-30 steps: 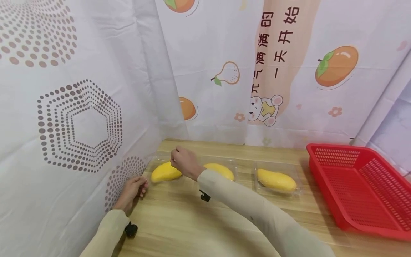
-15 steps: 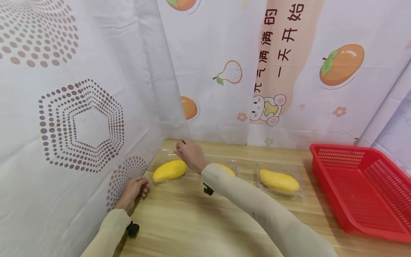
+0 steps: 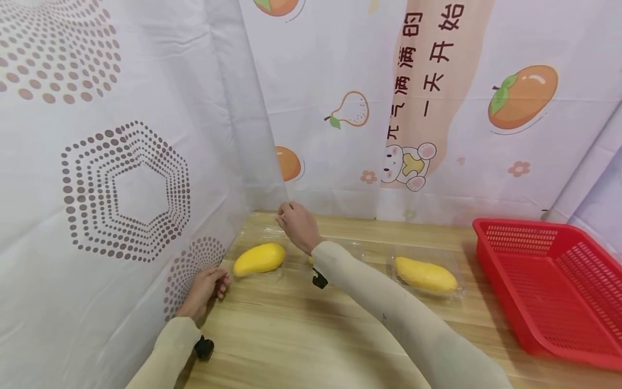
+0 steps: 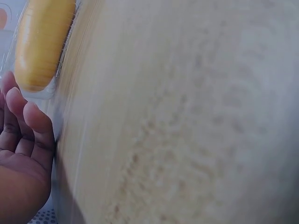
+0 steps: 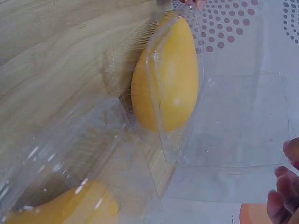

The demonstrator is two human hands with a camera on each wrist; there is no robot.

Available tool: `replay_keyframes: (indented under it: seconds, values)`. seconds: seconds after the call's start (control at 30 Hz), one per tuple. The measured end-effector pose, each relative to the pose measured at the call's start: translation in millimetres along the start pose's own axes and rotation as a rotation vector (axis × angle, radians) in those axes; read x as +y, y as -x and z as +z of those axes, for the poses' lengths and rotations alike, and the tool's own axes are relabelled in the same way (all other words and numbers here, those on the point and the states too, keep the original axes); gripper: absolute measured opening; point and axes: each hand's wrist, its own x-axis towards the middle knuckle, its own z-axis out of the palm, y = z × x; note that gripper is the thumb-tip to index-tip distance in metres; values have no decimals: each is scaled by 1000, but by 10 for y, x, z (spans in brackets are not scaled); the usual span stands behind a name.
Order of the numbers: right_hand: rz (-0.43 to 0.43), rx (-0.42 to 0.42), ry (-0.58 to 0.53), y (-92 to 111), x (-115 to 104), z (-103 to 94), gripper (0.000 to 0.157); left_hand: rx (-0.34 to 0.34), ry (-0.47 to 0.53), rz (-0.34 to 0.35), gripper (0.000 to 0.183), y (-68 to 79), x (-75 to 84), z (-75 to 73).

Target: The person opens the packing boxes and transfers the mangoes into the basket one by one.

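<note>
A yellow mango (image 3: 259, 258) lies in a clear plastic box at the left of the table, its transparent lid (image 5: 238, 121) swung up toward the back. At the lid's far corner my right hand (image 3: 298, 226) has its thumb and fingers, pinching the edge. My left hand (image 3: 204, 290) rests low by the curtain, thumb and forefinger together at the box's near left corner. In the left wrist view its other fingers (image 4: 37, 121) are loosely curled beside the box. A second boxed mango (image 5: 70, 207) is mostly hidden behind my right forearm in the head view.
Another boxed mango (image 3: 426, 274) lies to the right. Beyond it stands a red plastic basket (image 3: 500, 292) with perforated walls. White printed curtains (image 3: 335, 70) close off the back and left of the wooden table (image 3: 291, 335).
My right hand has moved back and to the right with the lid, away from above the left mango, which now shows fully. The left hand has kept its place by the box.
</note>
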Motion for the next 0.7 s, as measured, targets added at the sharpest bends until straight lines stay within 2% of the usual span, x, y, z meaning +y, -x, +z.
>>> replay_keyframes:
  seconds: [0.13,0.37,0.7]
  values:
    - [50,-9,-44,-40,17,-4,14,8,7,-2,28,2,6,-1]
    - [189,-34,-113,-76,64,-13,21,4,16,-22,27,25,18,-7]
    - [319,-12,-197,-75,158,48,17,11,5,-16,29,13,4,-5]
